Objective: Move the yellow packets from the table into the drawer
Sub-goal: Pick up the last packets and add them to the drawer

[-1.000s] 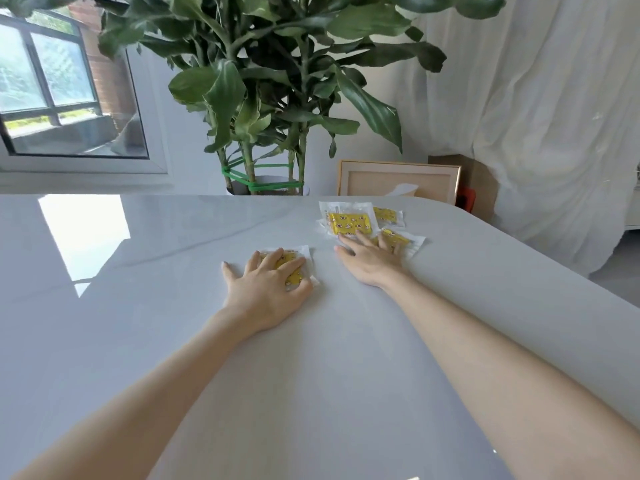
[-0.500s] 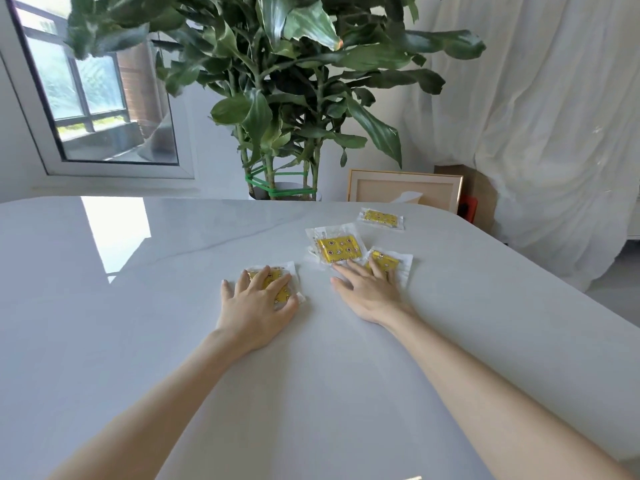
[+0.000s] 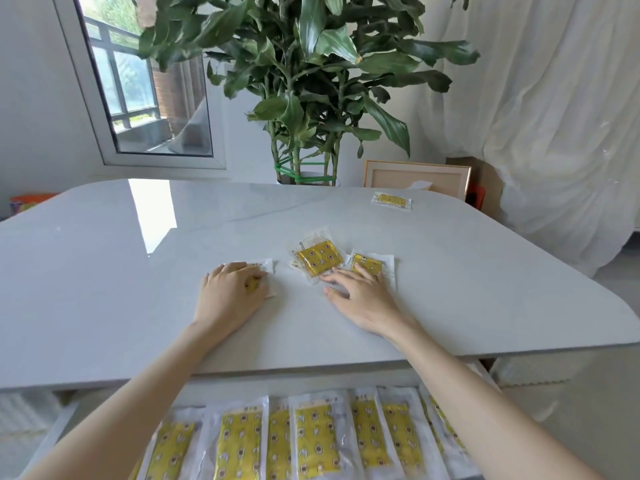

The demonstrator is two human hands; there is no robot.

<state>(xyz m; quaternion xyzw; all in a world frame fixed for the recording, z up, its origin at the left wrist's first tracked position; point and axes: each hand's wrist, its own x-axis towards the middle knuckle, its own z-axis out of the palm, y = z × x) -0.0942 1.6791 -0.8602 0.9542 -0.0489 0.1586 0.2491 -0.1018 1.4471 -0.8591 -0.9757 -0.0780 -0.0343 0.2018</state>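
Observation:
Several yellow packets in clear wrappers lie on the white table (image 3: 138, 271). My left hand (image 3: 230, 294) has its fingers curled over one packet (image 3: 266, 268), which is mostly hidden beneath them. My right hand (image 3: 360, 297) lies flat, fingers spread, with its fingertips resting on another packet (image 3: 372, 266). A small overlapping pile of packets (image 3: 318, 259) sits between the two hands, touching my right index finger. One more packet (image 3: 391, 201) lies alone near the far right edge. Below the table's near edge the drawer (image 3: 52, 434) stands open, with several yellow packets (image 3: 311, 441) lined up side by side in it.
A large potted plant (image 3: 308, 98) stands behind the table. A framed picture (image 3: 415, 174) leans at the back right, next to a white curtain (image 3: 536, 116). A window (image 3: 138, 98) is at the back left.
Both hands have slid toward the near edge, dragging their packets along. My left fingers have curled over their packet. The view has dropped back, and the open drawer now shows.

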